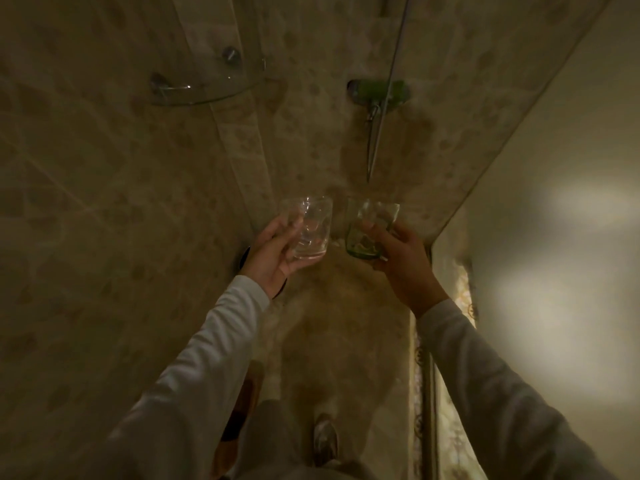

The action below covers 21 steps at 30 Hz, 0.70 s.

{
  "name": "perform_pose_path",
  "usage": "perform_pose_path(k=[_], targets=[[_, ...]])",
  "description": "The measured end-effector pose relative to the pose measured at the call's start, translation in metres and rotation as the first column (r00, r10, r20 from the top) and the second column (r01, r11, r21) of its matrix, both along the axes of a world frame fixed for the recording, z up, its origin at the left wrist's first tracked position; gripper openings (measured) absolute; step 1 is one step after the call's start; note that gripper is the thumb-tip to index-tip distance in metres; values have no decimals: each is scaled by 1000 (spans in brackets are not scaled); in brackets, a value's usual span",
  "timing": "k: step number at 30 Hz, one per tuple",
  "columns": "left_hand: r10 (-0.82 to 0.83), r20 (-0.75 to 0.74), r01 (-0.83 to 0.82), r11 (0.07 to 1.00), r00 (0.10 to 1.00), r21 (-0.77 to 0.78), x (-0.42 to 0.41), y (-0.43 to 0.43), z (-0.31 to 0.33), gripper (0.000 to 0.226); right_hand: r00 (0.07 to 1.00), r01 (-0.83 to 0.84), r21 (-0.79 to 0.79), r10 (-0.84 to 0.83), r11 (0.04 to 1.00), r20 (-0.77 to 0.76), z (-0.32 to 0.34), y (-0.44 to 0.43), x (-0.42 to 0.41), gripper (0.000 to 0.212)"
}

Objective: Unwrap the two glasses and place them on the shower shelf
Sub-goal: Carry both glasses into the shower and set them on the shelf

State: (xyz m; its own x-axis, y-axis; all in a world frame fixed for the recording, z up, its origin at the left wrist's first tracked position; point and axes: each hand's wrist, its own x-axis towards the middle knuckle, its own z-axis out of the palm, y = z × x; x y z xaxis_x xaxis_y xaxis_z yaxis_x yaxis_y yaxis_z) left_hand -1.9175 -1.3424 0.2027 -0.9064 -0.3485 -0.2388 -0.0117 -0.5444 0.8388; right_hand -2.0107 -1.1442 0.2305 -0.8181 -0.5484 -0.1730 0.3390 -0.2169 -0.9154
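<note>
I stand in a dim tiled shower stall. My left hand (273, 252) grips a clear tumbler (311, 226) from its left side, held upright. My right hand (403, 261) grips a green-tinted glass (367, 233) around its lower part. The two glasses are side by side at chest height, a small gap between them, and no wrapping shows on either. A curved glass corner shelf (204, 86) with metal mounts hangs on the wall up and to the left, well above both hands, with nothing on it.
A shower mixer (379, 91) with a green body sits on the back wall, and its hose (377, 133) hangs down just above the green glass. A frosted glass panel (536, 202) closes off the right side. My feet stand on the tiled floor (346, 306) below.
</note>
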Motion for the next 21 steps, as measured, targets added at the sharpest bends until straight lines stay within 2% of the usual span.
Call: perform_pose_path(k=[6,8,11,14,18,21], targets=[[13,-6,-13,1000,1000,-9,-62,-46,-3,61,1000,4,2,-4,1000,-30,-2,-41,-66,28],[18,-13,-19,1000,1000,-24,-81,-65,-7,55,998,5,14,-4,1000,-59,-6,-61,-88,24],[28,-47,-29,999,999,-23,-113,-102,-12,47,996,-13,6,14,1000,-83,-6,-98,-123,30],[24,-81,-26,999,996,-33,-146,-144,-9,47,996,-48,18,49,999,-74,0,-139,-155,30],[73,-103,-73,997,992,1,-191,-209,9,56,994,-12,56,18,998,-111,9,-207,-204,18],[86,-139,-85,996,987,11,-216,-249,23,57,992,6,75,4,997,-130,15,-247,-236,19]])
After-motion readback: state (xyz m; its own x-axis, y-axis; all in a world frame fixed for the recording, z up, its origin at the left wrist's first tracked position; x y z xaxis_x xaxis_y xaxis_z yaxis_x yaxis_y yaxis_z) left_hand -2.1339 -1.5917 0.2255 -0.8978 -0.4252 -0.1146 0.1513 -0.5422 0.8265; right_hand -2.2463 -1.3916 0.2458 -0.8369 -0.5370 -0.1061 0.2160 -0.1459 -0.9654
